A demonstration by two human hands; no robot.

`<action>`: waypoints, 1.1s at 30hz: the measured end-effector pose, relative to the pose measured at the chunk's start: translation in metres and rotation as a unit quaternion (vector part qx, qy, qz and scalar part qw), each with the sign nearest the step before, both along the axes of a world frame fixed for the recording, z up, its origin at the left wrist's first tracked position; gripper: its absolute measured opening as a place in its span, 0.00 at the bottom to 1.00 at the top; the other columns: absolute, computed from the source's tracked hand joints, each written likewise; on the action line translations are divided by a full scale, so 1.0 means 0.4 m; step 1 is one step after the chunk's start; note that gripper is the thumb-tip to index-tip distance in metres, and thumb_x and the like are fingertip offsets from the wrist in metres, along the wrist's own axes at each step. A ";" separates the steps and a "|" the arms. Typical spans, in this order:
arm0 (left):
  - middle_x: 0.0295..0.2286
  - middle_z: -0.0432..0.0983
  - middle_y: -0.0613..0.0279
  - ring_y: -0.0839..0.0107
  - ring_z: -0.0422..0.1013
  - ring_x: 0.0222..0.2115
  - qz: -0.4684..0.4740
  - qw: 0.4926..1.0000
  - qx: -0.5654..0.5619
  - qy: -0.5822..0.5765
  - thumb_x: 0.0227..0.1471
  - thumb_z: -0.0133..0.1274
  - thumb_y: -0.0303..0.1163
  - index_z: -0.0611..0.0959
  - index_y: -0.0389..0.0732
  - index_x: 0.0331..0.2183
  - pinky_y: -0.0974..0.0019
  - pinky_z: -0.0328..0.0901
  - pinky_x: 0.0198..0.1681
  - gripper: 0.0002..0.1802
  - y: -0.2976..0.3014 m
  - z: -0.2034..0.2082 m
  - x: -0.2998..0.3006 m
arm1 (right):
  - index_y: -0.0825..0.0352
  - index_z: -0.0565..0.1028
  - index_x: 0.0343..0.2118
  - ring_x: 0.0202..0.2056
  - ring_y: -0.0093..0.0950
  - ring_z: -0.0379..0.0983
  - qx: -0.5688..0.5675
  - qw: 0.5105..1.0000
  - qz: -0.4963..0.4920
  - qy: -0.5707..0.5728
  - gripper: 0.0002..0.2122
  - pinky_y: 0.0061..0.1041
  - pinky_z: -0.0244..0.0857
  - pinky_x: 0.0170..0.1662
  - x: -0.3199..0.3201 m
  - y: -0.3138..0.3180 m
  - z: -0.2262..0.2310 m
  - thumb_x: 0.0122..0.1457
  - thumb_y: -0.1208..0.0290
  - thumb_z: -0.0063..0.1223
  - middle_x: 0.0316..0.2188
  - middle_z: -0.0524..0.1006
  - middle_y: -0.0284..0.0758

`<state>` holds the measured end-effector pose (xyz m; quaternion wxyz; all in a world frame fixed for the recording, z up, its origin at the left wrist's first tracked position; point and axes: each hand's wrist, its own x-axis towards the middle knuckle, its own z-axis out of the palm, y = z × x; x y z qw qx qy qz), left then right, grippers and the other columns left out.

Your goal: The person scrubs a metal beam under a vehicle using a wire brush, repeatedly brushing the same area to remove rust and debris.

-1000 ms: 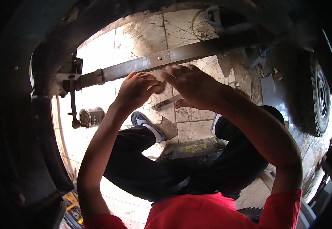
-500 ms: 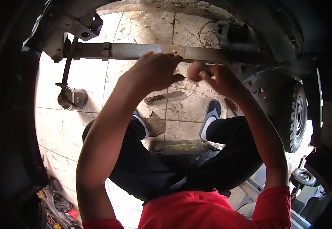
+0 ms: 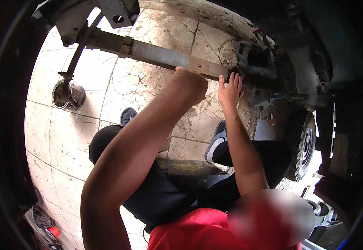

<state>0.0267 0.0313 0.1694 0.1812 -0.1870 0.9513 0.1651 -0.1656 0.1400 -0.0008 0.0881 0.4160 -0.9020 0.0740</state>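
A long flat metal leaf spring (image 3: 156, 54) runs across in front of me, sloping down to the right, with a metal clip (image 3: 125, 47) around it. My left hand (image 3: 192, 83) is at its near edge, below a rust-brown patch with a rivet; the fingers are turned away and mostly hidden. Farther right, my right hand (image 3: 230, 91) is open, palm away from me, its outstretched fingertips at the spring's near side. Beside those fingertips is a dark band or clamp (image 3: 234, 71) on the spring. I cannot tell whether the fingers press on it.
A tin can (image 3: 69, 95) stands on the cracked tile floor (image 3: 77, 141) at left, under a hanging metal link (image 3: 76, 62). Dark vehicle parts close in on both sides. A treaded wheel (image 3: 306, 146) is at right. A dark box (image 3: 185, 166) lies between my legs.
My right hand has gone from a closed, blurred shape to open fingers up at the spring. The left hand has turned, hiding its fingers. The whole view has tilted.
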 end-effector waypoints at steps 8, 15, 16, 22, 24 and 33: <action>0.42 0.81 0.61 0.61 0.77 0.43 0.055 0.998 0.021 0.032 0.50 0.55 0.39 0.85 0.44 0.42 0.47 0.66 0.46 0.18 -0.026 -0.008 0.003 | 0.60 0.59 0.64 0.67 0.38 0.48 0.086 0.988 0.117 0.046 0.36 0.56 0.40 0.65 -0.012 -0.026 0.047 0.61 0.38 0.40 0.65 0.55 0.44; 0.39 0.81 0.55 0.59 0.77 0.43 0.069 0.997 0.014 0.017 0.54 0.55 0.48 0.84 0.43 0.41 0.56 0.70 0.46 0.21 -0.050 -0.001 0.032 | 0.69 0.61 0.61 0.67 0.42 0.47 0.075 0.992 0.099 -0.007 0.39 0.54 0.38 0.66 -0.018 -0.046 0.050 0.60 0.36 0.39 0.64 0.58 0.47; 0.39 0.81 0.55 0.58 0.77 0.43 0.065 0.998 0.011 0.009 0.54 0.55 0.48 0.84 0.43 0.41 0.56 0.70 0.46 0.20 -0.056 0.002 0.034 | 0.70 0.61 0.61 0.67 0.42 0.47 0.071 0.980 0.183 -0.009 0.40 0.54 0.38 0.66 -0.024 -0.044 0.048 0.60 0.36 0.39 0.64 0.57 0.48; 0.42 0.81 0.59 0.60 0.77 0.44 0.092 0.995 0.025 0.008 0.51 0.56 0.39 0.85 0.45 0.42 0.52 0.68 0.45 0.17 -0.062 0.004 0.040 | 0.67 0.60 0.62 0.67 0.37 0.48 0.061 0.976 0.205 0.028 0.37 0.55 0.38 0.65 -0.020 -0.073 0.039 0.61 0.38 0.39 0.64 0.57 0.47; 0.42 0.81 0.59 0.60 0.77 0.44 0.094 0.995 0.028 0.006 0.51 0.56 0.39 0.85 0.45 0.43 0.52 0.68 0.45 0.17 -0.057 0.009 0.033 | 0.66 0.57 0.64 0.68 0.38 0.47 0.086 0.982 0.167 -0.009 0.37 0.54 0.40 0.65 -0.062 -0.079 0.051 0.61 0.41 0.42 0.66 0.55 0.44; 0.41 0.80 0.56 0.59 0.77 0.43 0.085 0.996 -0.002 0.005 0.56 0.52 0.45 0.84 0.43 0.42 0.56 0.71 0.45 0.19 -0.072 0.006 0.024 | 0.67 0.56 0.65 0.69 0.34 0.42 0.077 0.996 -0.003 -0.033 0.42 0.53 0.35 0.67 -0.091 -0.039 0.029 0.60 0.33 0.35 0.68 0.51 0.40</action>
